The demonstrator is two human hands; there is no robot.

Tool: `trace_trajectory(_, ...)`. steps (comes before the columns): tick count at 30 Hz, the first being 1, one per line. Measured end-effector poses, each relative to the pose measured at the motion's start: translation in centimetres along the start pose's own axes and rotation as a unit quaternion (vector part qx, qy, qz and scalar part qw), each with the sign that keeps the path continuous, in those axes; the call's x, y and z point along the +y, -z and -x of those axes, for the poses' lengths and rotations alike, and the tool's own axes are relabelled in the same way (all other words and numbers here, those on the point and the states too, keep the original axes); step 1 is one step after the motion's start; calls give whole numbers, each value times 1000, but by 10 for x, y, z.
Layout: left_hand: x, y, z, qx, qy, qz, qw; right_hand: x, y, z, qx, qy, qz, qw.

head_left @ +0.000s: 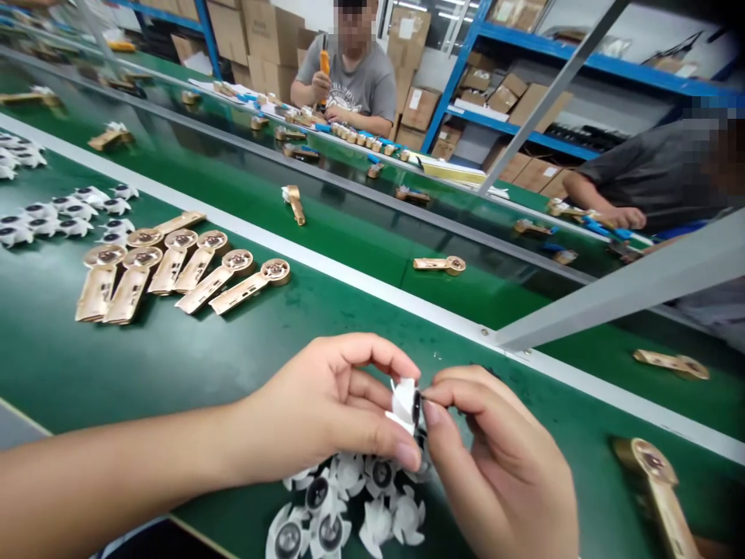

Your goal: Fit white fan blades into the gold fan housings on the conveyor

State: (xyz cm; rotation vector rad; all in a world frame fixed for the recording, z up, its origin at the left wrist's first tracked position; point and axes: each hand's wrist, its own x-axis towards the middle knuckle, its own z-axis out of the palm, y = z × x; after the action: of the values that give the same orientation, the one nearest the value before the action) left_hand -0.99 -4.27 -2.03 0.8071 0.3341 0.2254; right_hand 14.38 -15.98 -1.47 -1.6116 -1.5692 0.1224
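Note:
My left hand (326, 407) pinches a small white fan impeller (404, 404) between thumb and fingers, above the green work surface (174, 365). My right hand (494, 466) meets it from the right, thumb and forefinger pressed at the impeller's dark centre on something too small to make out. Directly below both hands lies a pile of several more white impellers (343, 508) with dark hubs.
Several gold fan housings (174, 268) lie in a row at left, more white impellers (58, 213) beyond them. One gold housing (655, 481) lies at right. A metal rail (372, 291) borders a conveyor carrying gold parts (439, 265). Two people work across it.

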Motion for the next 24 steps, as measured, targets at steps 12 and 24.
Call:
trace_trajectory(12,-4,1,-2,5,0,17,1000,1,0,4,-17,27,45,999)
trace_trajectory(24,5,25,-15,104,-70,-64,990,11,-20,-6,-68,81,82,991)
